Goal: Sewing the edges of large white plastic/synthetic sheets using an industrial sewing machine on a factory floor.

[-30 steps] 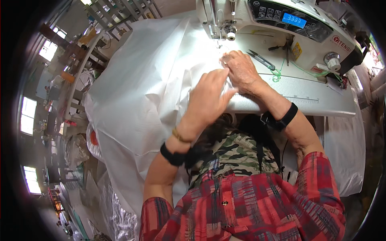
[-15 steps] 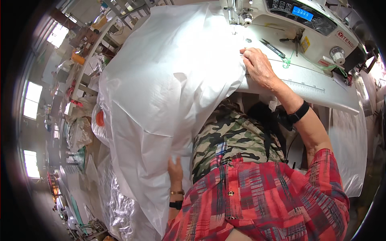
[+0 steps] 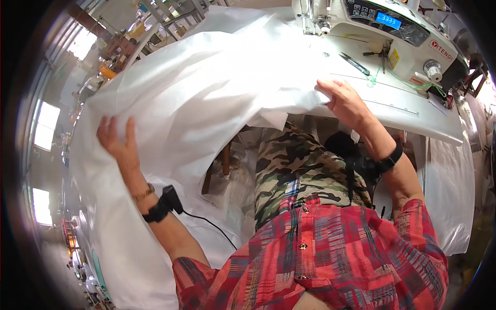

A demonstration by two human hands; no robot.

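A large sheet of white, slightly sheen plastic-like fabric [image 3: 170,98] spreads from the sewing machine's bed down over the left side. Against its left part lies my left hand [image 3: 120,142], fingers spread and a little blurred. My right hand [image 3: 343,101] pinches the fabric's right edge in front of the machine bed. Beyond it stands a white sewing machine [image 3: 361,28] with a lit blue display. Its needle area [image 3: 316,26] is just above the fabric's far right edge.
On the machine bed lie small thread snips [image 3: 355,64] with green thread [image 3: 372,80] beside them. A ruler scale [image 3: 395,109] runs along the bed's front edge. Clear plastic sheeting [image 3: 448,191] hangs at the right. Shelving with clutter [image 3: 116,51] stands at the far left.
My left hand has risen from beside my lap to the far left, lifting and spreading the fabric. My right hand has drawn the fabric's edge slightly nearer and to the right.
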